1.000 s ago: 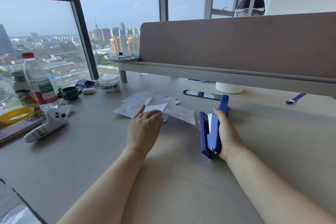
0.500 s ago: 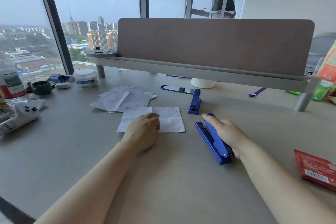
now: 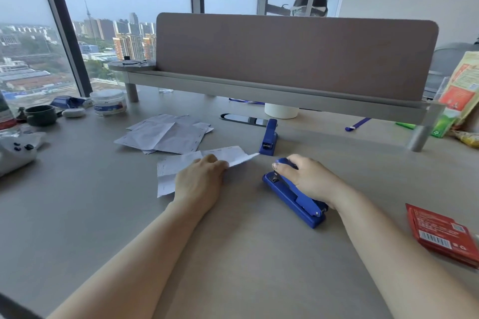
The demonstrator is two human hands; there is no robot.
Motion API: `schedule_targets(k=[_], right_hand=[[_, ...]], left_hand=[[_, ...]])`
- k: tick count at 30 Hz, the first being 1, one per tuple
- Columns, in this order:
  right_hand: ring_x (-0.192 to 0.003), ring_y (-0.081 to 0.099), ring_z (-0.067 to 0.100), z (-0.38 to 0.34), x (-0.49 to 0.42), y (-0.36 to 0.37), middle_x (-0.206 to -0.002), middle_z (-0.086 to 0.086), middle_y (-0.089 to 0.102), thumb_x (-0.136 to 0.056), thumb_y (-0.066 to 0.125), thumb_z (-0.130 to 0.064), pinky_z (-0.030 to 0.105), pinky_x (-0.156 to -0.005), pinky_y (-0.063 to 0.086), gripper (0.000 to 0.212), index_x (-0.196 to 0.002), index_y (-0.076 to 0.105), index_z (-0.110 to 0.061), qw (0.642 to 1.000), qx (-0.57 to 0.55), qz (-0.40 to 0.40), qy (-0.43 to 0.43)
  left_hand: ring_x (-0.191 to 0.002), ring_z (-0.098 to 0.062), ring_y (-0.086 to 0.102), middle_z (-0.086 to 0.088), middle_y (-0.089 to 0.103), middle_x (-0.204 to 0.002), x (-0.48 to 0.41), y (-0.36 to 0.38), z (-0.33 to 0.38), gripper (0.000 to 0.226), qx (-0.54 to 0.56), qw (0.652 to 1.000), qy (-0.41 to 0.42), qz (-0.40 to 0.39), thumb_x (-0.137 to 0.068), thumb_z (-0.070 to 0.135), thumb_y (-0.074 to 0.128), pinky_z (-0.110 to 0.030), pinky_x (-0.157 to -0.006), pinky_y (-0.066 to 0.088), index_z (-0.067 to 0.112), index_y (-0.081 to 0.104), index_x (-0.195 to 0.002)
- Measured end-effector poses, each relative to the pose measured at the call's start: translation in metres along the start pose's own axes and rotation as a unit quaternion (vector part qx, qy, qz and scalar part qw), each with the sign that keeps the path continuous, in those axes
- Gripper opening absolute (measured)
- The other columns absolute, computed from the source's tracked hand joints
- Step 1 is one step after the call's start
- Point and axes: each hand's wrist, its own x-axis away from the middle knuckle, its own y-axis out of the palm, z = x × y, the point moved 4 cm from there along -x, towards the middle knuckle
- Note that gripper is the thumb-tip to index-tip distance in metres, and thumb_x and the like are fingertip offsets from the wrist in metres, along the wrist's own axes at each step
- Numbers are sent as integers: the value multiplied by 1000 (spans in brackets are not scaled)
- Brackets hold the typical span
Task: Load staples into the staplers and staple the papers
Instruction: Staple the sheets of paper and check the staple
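Observation:
A large blue stapler point(image 3: 295, 198) lies on the desk with its mouth pointing left. My right hand point(image 3: 308, 179) lies over its top, fingers curled round the front of the arm. My left hand point(image 3: 199, 179) pinches a white paper point(image 3: 181, 166) whose right corner is lifted off the desk and points toward the stapler. A smaller blue stapler point(image 3: 269, 137) stands behind them. A loose pile of white papers point(image 3: 166, 134) lies farther back on the left.
A red packet point(image 3: 440, 233) lies at the right edge. Behind runs a raised shelf with a brown divider point(image 3: 293, 57). A plastic tub point(image 3: 108, 102), a dark cup point(image 3: 41, 115) and a white toy point(image 3: 15, 153) sit at the left. A person sits beyond the divider.
My left hand has picked up the edge of the flat paper and raised its right corner toward the large stapler. My right hand has kept its hold on the stapler.

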Motion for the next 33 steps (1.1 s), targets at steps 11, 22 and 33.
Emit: schedule_targets(k=[11,22,33], right_hand=[[-89,53,17,-3,-4,12,-100,1,54,-85,59,-44,27,-73,38,29,-99,58,-19,991,68,103,-55],[-87,54,14,0,-6,11,-97,-3,56,-82,62,-43,31,-76,46,25,-94,58,-22,988,67,118,-79],[-91,56,14,4,-12,4,-103,-4,60,-83,67,-33,29,-83,46,18,-98,66,-23,992,24,70,-106]], left_hand=[[-120,-22,41,10,42,-143,9,0,39,46,-117,982,142,-49,-96,19,34,-32,-87,37,32,34,-140],[-113,-16,54,16,65,-119,9,0,20,46,27,989,144,-3,-83,1,47,-26,-86,34,33,67,-110],[-103,-14,62,15,71,-106,8,1,19,49,93,975,202,23,-74,5,41,-25,-84,39,32,73,-100]])
